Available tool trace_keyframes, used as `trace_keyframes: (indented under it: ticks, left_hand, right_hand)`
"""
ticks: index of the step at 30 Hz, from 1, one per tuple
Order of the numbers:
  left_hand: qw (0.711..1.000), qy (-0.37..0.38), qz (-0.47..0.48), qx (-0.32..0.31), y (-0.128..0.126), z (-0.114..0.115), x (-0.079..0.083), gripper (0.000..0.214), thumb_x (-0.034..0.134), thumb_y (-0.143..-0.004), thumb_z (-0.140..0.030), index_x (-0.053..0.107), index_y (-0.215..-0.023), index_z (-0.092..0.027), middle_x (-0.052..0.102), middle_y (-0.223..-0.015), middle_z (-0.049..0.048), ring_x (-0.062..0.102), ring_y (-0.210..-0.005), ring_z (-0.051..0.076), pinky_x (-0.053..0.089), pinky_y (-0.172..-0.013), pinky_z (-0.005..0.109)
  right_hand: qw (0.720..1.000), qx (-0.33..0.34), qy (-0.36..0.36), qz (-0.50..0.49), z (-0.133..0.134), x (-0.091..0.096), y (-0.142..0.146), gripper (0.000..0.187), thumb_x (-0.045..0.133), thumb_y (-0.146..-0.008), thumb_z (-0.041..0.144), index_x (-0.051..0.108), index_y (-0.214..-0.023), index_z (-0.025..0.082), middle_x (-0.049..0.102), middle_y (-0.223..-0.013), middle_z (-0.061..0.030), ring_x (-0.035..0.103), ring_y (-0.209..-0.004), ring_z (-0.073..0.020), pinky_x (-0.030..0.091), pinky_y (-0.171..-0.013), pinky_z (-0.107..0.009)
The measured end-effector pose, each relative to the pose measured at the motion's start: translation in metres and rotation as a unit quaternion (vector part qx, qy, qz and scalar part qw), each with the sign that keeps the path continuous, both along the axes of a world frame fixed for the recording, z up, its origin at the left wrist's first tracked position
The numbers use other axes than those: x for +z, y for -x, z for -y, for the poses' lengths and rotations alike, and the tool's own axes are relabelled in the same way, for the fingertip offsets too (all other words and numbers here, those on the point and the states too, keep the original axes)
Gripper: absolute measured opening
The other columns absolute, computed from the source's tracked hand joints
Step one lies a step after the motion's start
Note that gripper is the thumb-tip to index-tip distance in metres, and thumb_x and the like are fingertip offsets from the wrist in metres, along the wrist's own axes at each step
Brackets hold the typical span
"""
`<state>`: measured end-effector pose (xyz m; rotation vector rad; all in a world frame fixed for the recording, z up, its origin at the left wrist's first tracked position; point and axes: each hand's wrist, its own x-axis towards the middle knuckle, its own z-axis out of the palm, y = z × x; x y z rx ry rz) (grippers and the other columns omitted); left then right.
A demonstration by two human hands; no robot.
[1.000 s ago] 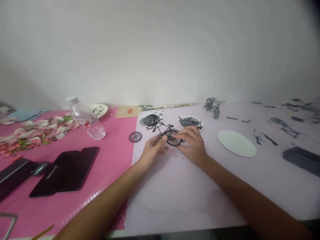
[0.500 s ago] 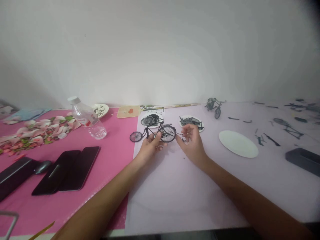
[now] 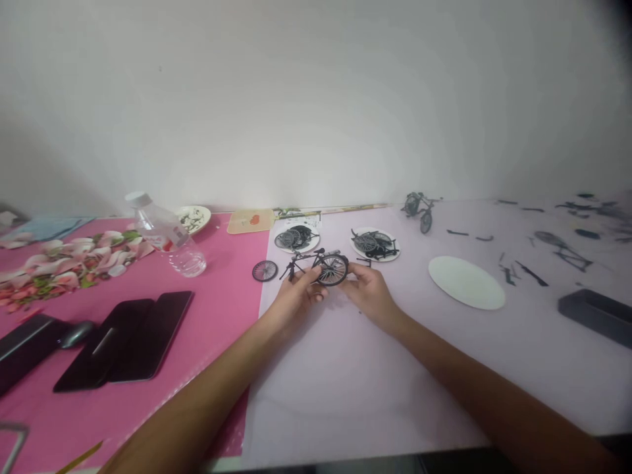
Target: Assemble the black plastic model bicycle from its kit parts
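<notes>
My left hand [image 3: 295, 297] is closed around a small black model bicycle [image 3: 312, 261], thumb over its lower frame beside the rear wheel [image 3: 332, 269]. The bicycle is held upright above the table, handlebar to the left. My right hand [image 3: 371, 295] has its fingertips and thumb closed at the back edge of the rear wheel; just what they pinch there is too small to make out. Left of the bicycle's fork, a loose-looking spoked wheel [image 3: 265, 270] lies across the seam of the pink and lavender covers, with a gap between it and the fork.
Behind the hands are two white plates of black parts, one left [image 3: 316, 246] and one right [image 3: 396, 257]. Another model bicycle [image 3: 419, 209] stands at the back. To the right are a bare white plate [image 3: 467, 282] and a dark tray [image 3: 595, 316]; left, a bottle [image 3: 172, 240] and phones [image 3: 148, 342].
My right hand has come in from beside the bicycle to touch its rear wheel. The bicycle has shifted and turned slightly, and a gap now shows between its fork and the wheel on the left.
</notes>
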<state>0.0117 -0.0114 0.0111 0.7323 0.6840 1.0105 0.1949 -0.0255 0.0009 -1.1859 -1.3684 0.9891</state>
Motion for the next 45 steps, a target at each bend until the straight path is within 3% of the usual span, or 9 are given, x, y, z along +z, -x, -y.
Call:
trace_keyframes:
  ticks: [9, 17, 27, 34, 41, 45]
  left_hand:
    - [1.000, 0.011, -0.008, 0.015, -0.002, 0.000, -0.001, 0.031, 0.085, -0.080, -0.035, 0.070, -0.091, -0.011, 0.070, -0.075, 0.0038, 0.063, -0.062, 0.010, 0.050, -0.062, 0.021]
    - [1.000, -0.001, -0.006, 0.013, -0.004, 0.003, 0.001, 0.030, 0.084, -0.082, -0.036, 0.072, -0.091, -0.010, 0.070, -0.074, 0.0050, 0.063, -0.065, 0.010, 0.049, -0.065, 0.023]
    - [1.000, 0.002, 0.003, 0.010, -0.004, 0.002, 0.001, 0.029, 0.084, -0.082, -0.037, 0.072, -0.087, -0.011, 0.069, -0.070, 0.0043, 0.063, -0.064, 0.011, 0.049, -0.065, 0.022]
    - [1.000, 0.001, 0.005, 0.000, -0.002, 0.001, 0.001, 0.029, 0.082, -0.084, -0.037, 0.071, -0.086, -0.011, 0.070, -0.071, 0.0047, 0.062, -0.062, 0.010, 0.048, -0.064, 0.022]
    - [1.000, 0.015, 0.000, 0.016, -0.001, -0.001, 0.001, 0.028, 0.086, -0.080, -0.035, 0.070, -0.083, -0.012, 0.070, -0.070, 0.0036, 0.062, -0.062, 0.010, 0.048, -0.063, 0.022]
    - [1.000, 0.015, -0.003, 0.021, -0.001, -0.001, 0.001, 0.027, 0.086, -0.080, -0.035, 0.070, -0.083, -0.013, 0.068, -0.069, 0.0025, 0.062, -0.062, 0.011, 0.048, -0.062, 0.023]
  right_hand:
    - [0.994, 0.032, 0.072, -0.071, 0.002, 0.008, 0.003, 0.036, 0.085, -0.073, 0.048, 0.071, -0.085, 0.017, 0.066, -0.078, -0.0021, 0.048, -0.055, -0.0097, 0.038, -0.046, -0.024]
    - [0.986, 0.030, 0.105, -0.125, 0.003, 0.008, 0.005, 0.034, 0.086, -0.070, 0.045, 0.068, -0.079, 0.017, 0.066, -0.076, -0.0007, 0.045, -0.051, -0.0070, 0.034, -0.042, -0.022]
    - [0.996, 0.031, 0.063, -0.057, 0.000, -0.001, 0.004, 0.023, 0.071, -0.080, 0.038, 0.064, -0.089, 0.019, 0.070, -0.081, -0.0022, 0.050, -0.052, -0.0097, 0.035, -0.042, -0.023]
    - [0.994, 0.072, 0.055, -0.061, 0.002, 0.002, 0.002, 0.035, 0.076, -0.083, 0.050, 0.068, -0.095, 0.018, 0.070, -0.086, -0.0036, 0.053, -0.057, -0.0108, 0.042, -0.045, -0.024]
    - [0.999, 0.028, -0.013, 0.034, 0.002, 0.000, -0.001, 0.030, 0.075, -0.087, 0.048, 0.072, -0.094, 0.018, 0.072, -0.096, -0.0066, 0.065, -0.086, -0.0195, 0.053, -0.065, -0.027]
    - [0.999, 0.011, -0.008, 0.035, 0.003, 0.002, -0.001, 0.032, 0.079, -0.083, 0.049, 0.069, -0.087, 0.019, 0.070, -0.090, -0.0045, 0.063, -0.076, -0.0176, 0.051, -0.060, -0.026]
